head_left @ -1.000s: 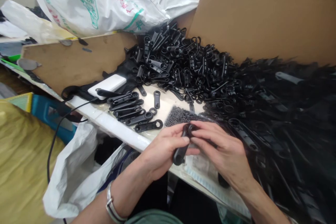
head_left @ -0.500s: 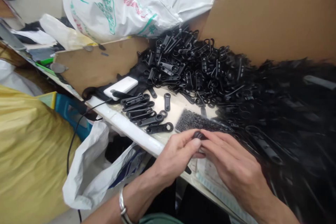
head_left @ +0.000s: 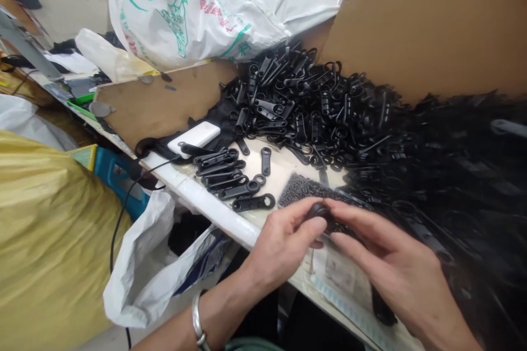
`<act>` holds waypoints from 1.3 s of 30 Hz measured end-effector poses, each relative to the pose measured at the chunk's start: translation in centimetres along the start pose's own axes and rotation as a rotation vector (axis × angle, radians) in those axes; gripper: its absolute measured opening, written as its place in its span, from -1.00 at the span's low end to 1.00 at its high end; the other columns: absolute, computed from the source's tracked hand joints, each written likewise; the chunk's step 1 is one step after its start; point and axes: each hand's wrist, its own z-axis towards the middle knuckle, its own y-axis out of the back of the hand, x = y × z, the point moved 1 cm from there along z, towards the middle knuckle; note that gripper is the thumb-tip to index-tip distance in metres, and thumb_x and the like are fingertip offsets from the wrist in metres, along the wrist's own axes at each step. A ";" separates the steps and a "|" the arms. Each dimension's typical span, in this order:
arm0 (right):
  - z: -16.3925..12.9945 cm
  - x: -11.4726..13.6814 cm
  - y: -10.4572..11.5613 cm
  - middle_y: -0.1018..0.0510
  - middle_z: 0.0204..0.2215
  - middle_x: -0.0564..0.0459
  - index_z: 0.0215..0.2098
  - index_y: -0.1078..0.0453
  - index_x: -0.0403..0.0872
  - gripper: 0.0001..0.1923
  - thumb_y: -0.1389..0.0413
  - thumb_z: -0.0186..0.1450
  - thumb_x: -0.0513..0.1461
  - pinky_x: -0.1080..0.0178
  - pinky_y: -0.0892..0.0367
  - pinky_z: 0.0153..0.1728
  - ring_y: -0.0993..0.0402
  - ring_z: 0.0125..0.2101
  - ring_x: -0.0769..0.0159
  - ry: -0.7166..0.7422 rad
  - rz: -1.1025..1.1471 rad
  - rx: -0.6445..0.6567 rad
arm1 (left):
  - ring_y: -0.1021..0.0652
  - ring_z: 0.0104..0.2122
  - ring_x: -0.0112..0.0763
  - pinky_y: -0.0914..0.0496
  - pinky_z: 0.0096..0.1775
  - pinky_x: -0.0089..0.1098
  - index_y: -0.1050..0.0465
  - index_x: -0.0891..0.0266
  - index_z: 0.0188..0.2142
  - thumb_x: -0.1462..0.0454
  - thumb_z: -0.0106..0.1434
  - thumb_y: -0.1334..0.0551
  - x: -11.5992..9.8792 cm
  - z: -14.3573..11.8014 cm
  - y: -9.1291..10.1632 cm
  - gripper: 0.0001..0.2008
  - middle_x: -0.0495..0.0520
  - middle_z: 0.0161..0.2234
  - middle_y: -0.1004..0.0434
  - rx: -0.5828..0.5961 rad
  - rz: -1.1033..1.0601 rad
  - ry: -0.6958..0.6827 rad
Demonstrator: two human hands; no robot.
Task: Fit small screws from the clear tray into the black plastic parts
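Black plastic clip (head_left: 319, 212) pinched between left hand (head_left: 284, 244) and right hand (head_left: 391, 263) fingertips.

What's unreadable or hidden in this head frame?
- Black plastic part pinched between left hand and right hand: fingers cover most of it, so its shape is unclear.
- Heap of black parts on the right: blurred, single pieces can't be told apart.
- Small dark bits on the table: too small to identify.
- Print on the white sack: creased and cut by the top edge.
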 end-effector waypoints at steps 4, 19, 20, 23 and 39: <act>0.2 0.2 0.4 -0.54 -0.07 0.00 0.15 -0.34 0.00 -0.56 -0.17 0.31 -0.15 0.27 -0.52 -0.17 -0.54 -0.15 0.19 -0.258 0.292 0.106 | -0.52 -0.31 -0.43 -0.46 -0.35 -0.50 -0.35 0.05 0.13 0.25 0.32 -0.13 -0.3 -0.7 0.2 -0.62 -0.01 -0.27 -0.50 -0.008 0.185 -0.015; 1.7 0.5 -0.2 -0.56 -0.14 0.13 0.00 -0.48 0.09 -0.71 -0.15 0.32 -0.14 0.41 -0.53 -0.32 -0.57 -0.25 0.23 -0.035 0.037 0.003 | -0.46 -0.49 -0.50 -0.42 -0.41 -0.48 -0.24 0.03 0.20 0.22 0.30 -0.14 -0.8 -1.3 0.3 -0.53 -0.03 -0.40 -0.47 -0.009 0.218 -0.028; 1.6 0.6 -0.4 -0.56 -0.12 0.11 0.02 -0.47 0.07 -0.70 -0.13 0.33 -0.14 0.38 -0.53 -0.28 -0.57 -0.22 0.22 -0.054 -0.007 -0.025 | -0.47 -0.46 -0.48 -0.44 -0.38 -0.45 -0.22 0.01 0.21 0.25 0.30 -0.14 -0.8 -1.2 0.5 -0.53 -0.01 -0.31 -0.50 -0.015 0.235 -0.041; 1.3 1.5 -1.2 -0.55 -0.08 0.04 0.05 -0.44 0.00 -0.68 -0.12 0.34 -0.14 0.22 -0.51 -0.12 -0.55 -0.19 0.20 -0.008 -0.188 -0.140 | -0.53 -0.31 -0.39 -0.45 -0.20 -0.37 -0.23 0.08 0.21 0.32 0.33 -0.08 -0.5 -1.2 0.8 -0.54 0.05 -0.12 -0.53 -0.095 0.356 -0.116; 0.2 2.9 -2.3 -0.51 -0.15 -0.02 -0.06 -0.46 -0.13 -0.78 -0.13 0.32 -0.35 0.31 -0.43 -0.08 -0.48 -0.19 0.29 0.121 -0.253 -0.192 | -0.50 -0.04 -0.29 -0.44 -0.09 -0.42 -0.24 0.14 0.21 0.33 0.33 -0.09 -0.1 -1.1 1.2 -0.55 0.03 0.07 -0.44 -0.083 0.406 -0.117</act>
